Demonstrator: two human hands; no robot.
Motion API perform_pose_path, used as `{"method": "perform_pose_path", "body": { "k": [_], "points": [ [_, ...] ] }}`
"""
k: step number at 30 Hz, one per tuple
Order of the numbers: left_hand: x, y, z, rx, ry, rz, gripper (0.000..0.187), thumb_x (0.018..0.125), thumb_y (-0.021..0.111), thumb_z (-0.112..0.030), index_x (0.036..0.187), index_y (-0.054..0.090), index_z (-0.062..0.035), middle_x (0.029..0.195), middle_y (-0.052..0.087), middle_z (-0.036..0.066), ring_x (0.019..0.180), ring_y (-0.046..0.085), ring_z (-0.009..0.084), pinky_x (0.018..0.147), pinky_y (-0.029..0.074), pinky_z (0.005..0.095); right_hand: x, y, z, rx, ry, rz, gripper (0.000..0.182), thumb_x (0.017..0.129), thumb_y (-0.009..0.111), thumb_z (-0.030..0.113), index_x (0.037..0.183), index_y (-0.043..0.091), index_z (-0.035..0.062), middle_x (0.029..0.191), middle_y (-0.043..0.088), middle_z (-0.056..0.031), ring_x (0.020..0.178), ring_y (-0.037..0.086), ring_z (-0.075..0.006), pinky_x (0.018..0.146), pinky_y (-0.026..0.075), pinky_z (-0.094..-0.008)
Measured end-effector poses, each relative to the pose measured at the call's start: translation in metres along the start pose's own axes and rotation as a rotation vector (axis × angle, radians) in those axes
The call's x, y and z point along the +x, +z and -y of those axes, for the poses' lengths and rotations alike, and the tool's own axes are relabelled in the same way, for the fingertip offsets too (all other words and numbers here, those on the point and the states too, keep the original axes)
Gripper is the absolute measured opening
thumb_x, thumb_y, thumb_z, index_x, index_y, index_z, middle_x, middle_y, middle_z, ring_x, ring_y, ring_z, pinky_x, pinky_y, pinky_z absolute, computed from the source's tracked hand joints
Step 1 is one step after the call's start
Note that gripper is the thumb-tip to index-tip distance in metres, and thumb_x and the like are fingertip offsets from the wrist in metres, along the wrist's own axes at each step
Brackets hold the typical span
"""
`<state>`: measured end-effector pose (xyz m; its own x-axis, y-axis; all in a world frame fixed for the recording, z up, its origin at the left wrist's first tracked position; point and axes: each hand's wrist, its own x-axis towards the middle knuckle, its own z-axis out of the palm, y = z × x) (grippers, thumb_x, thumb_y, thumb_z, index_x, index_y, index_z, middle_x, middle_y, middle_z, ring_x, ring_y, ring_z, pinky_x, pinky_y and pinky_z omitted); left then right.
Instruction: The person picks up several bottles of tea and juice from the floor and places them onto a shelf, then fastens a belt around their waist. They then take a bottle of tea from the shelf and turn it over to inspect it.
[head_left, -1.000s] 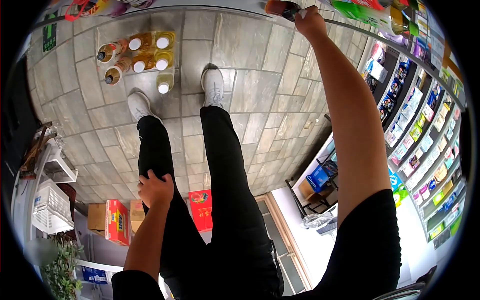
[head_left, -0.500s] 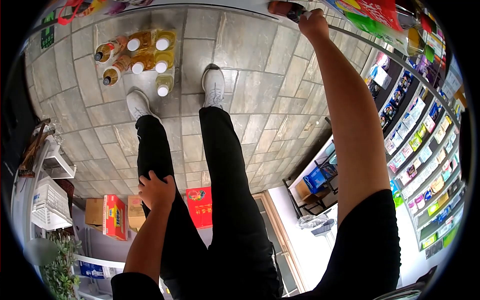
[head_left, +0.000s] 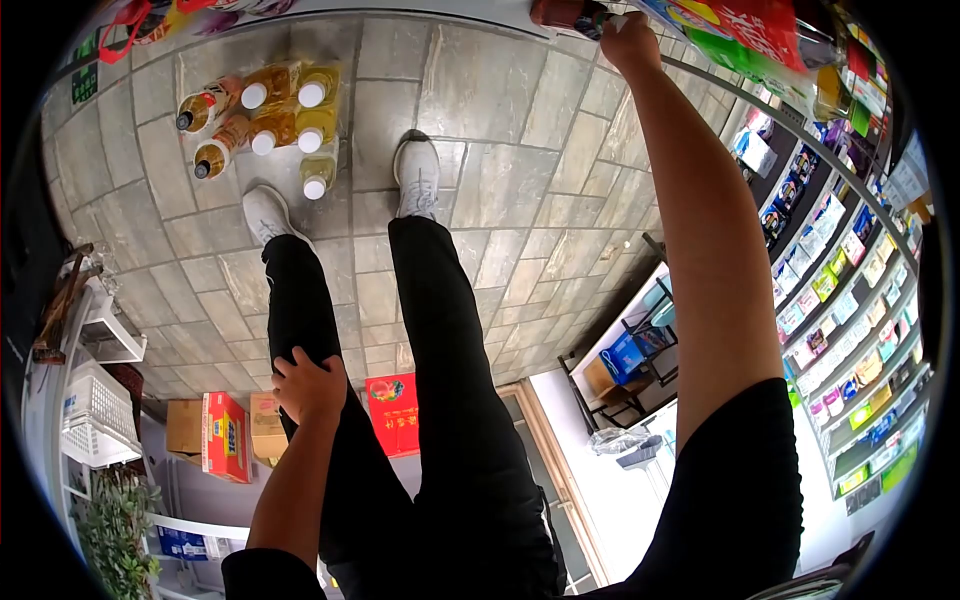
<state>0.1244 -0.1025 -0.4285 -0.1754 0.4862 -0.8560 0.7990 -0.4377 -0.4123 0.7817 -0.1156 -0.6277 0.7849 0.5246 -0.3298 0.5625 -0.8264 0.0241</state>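
Note:
At the top right, my right hand [head_left: 630, 42] is closed around the neck of a dark reddish-brown bottle [head_left: 570, 17], which lies at the edge of a light surface. Down at the lower left, my left hand [head_left: 309, 387] rests on the thigh of my black trousers [head_left: 300, 320], its fingers spread and nothing in them. On the tiled floor ahead of my shoes stand several bottles of yellow and amber liquid with white caps [head_left: 312, 135]. Beside them are two amber bottles with dark caps [head_left: 221, 147].
Colourful packages [head_left: 740, 35] sit beside my right hand. Shelves of small packets [head_left: 840, 310] line the right side. Cardboard boxes [head_left: 227, 437], a red box [head_left: 393, 412] and white baskets [head_left: 100, 415] are behind me. A black rack [head_left: 610, 385] stands at lower right.
The floor bottles and my shoes have shifted slightly left in view. My right hand and its bottle sit slightly higher in view; my left hand stays on my leg.

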Motion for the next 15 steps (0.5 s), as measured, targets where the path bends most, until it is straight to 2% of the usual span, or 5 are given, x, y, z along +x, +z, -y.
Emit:
{"method": "perform_pose_path", "body": {
  "k": [3, 5, 9, 11, 15],
  "points": [
    [0.0, -0.001, -0.001, 0.004, 0.001, -0.001, 0.05, 0.088, 0.055, -0.04, 0.121, 0.058, -0.0033, 0.119, 0.055, 0.022, 0.108, 0.06, 0.0413, 0.09, 0.051, 0.0515, 0.014, 0.011, -0.019, -0.033, -0.02, 0.01, 0.055, 0.094, 0.065, 0.041, 0.127, 0.054, -0.001, 0.118, 0.069, -0.0313, 0.111, 0.068, -0.0468, 0.097, 0.054, -0.0505],
    [0.001, 0.001, -0.001, 0.012, 0.001, -0.016, 0.05, 0.087, 0.055, -0.04, 0.121, 0.058, -0.0033, 0.119, 0.055, 0.022, 0.108, 0.06, 0.0412, 0.09, 0.052, 0.0516, 0.025, 0.02, -0.03, -0.102, -0.125, -0.028, 0.056, 0.093, 0.065, 0.042, 0.129, 0.056, 0.0, 0.122, 0.067, -0.0313, 0.112, 0.067, -0.0469, 0.098, 0.054, -0.0506],
    [0.0, -0.005, -0.004, 0.016, -0.003, 0.005, 0.05, 0.087, 0.056, -0.04, 0.121, 0.058, -0.0032, 0.12, 0.055, 0.022, 0.108, 0.06, 0.0414, 0.09, 0.052, 0.0514, 0.03, 0.012, -0.022, -0.125, -0.087, 0.052, 0.059, 0.092, 0.066, 0.044, 0.132, 0.057, 0.0012, 0.128, 0.065, -0.0306, 0.118, 0.064, -0.0465, 0.101, 0.052, -0.0505],
    [-0.001, -0.005, -0.005, 0.03, 0.0, -0.001, 0.05, 0.087, 0.056, -0.04, 0.121, 0.058, -0.0033, 0.12, 0.055, 0.022, 0.108, 0.06, 0.0414, 0.09, 0.052, 0.0513, 0.022, 0.01, -0.013, 0.028, -0.08, -0.038, 0.059, 0.096, 0.065, 0.031, 0.145, 0.049, 0.0023, 0.148, 0.05, -0.0293, 0.137, 0.049, -0.0426, 0.112, 0.043, -0.047],
    [0.001, -0.003, -0.005, 0.023, 0.002, -0.008, 0.05, 0.087, 0.056, -0.04, 0.12, 0.058, -0.0032, 0.121, 0.055, 0.022, 0.108, 0.06, 0.0414, 0.09, 0.052, 0.0514, 0.024, 0.009, -0.014, -0.067, -0.137, -0.088, 0.056, 0.095, 0.063, 0.025, 0.144, 0.049, 0.0008, 0.146, 0.051, -0.0304, 0.135, 0.051, -0.0439, 0.11, 0.044, -0.0466]
  ]
}}
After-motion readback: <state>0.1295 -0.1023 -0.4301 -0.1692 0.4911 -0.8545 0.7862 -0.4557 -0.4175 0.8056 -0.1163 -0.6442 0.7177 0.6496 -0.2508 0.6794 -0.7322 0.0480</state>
